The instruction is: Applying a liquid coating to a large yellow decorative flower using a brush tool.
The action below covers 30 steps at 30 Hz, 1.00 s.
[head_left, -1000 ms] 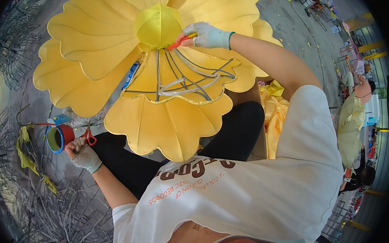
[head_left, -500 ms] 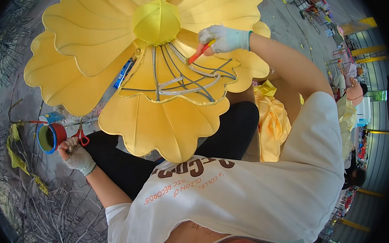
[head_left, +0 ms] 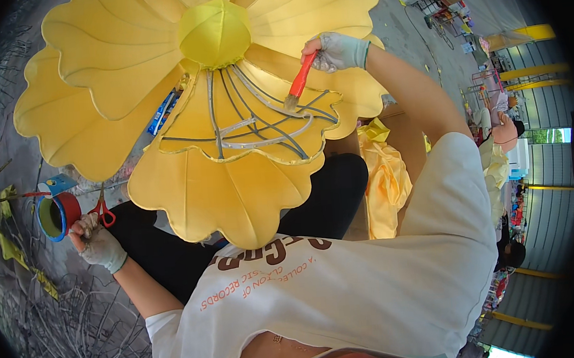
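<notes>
A large yellow fabric flower (head_left: 219, 213) fills the area before me, with a round yellow-green centre (head_left: 214, 34). One petal is uncovered, showing its grey wire frame (head_left: 257, 131) over yellow fabric. My right hand (head_left: 338, 51), in a white fingertip-less glove, grips a red-handled paintbrush (head_left: 300, 81); its bristles point down at the frame's right-hand wires. Whether they touch is unclear. At the lower left, my gloved left hand (head_left: 100, 244) has its fingers curled against a red tub (head_left: 70, 206) with a blue rim, tilted with its opening leftward. Red-handled scissors (head_left: 105, 213) lie beside it.
Tangled wire frames (head_left: 98, 332) cover the floor at left, near a yellow cloth strip (head_left: 13, 244). Blue packets (head_left: 163, 114) show beside the petals. A cardboard box (head_left: 406, 145) holding yellow satin (head_left: 386, 185) stands right of my knee. Other people are at far right.
My right hand has lifted slightly and turned the brush more upright, its bristles moving right and down along the frame. The left hand stays at the tub; the whole view has shifted slightly.
</notes>
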Motion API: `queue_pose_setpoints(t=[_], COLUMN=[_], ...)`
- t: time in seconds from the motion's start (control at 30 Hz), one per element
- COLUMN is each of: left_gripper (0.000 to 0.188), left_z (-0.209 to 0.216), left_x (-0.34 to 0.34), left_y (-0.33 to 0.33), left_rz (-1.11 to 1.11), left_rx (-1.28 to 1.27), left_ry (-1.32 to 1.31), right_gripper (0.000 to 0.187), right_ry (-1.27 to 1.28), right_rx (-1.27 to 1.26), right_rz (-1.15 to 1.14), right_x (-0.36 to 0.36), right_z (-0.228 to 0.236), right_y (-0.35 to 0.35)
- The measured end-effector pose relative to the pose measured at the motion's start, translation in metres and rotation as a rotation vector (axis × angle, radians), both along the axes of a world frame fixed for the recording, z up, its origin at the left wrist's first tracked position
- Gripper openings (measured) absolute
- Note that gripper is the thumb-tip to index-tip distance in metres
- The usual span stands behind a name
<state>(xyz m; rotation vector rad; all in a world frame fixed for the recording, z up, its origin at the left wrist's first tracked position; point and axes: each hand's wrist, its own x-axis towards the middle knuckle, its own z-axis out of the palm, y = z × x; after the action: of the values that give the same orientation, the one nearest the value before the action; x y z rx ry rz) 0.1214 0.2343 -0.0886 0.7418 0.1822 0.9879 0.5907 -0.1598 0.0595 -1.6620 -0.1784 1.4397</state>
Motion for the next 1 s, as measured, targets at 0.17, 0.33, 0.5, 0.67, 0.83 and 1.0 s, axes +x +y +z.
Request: queue_pose_setpoints(t=[0.17,0.33,0.5,0.67,0.83,1.0], left_gripper=[0.029,0.029,0.029,0.029,0.028,0.028], left_z=[0.002,0.003,0.004,0.001,-0.005,-0.007], left_x=[0.0,-0.002,0.001,0.002,-0.001,-0.006], left_y=[-0.003,-0.004,-0.004,-0.003,0.001,0.007], left_rz=[0.028,0.058,0.035,0.037,0.003,-0.001], left_rx=[-0.019,-0.018,-0.009,-0.006,0.007,-0.013], left_ry=[0.01,0.021,0.021,0.022,-0.015,-0.027], right_gripper=[0.016,0.011,0.016,0.016,0.014,0.013], right_ry=[-0.157,-0.753,-1.362,-1.313,-1.126,-1.258], right_rx=[0.014,0.129,0.329,0.214,0.025,0.158], right_rz=[-0.082,0.076,0.556,0.78,0.811,0.674], right_x=[0.008,-0.018,-0.024,-0.045,-0.096,-0.118], right_z=[-0.039,-0.04,-0.035,0.008,0.09,0.138], right_y=[0.031,0.064,0.051,0.02,-0.008,-0.035])
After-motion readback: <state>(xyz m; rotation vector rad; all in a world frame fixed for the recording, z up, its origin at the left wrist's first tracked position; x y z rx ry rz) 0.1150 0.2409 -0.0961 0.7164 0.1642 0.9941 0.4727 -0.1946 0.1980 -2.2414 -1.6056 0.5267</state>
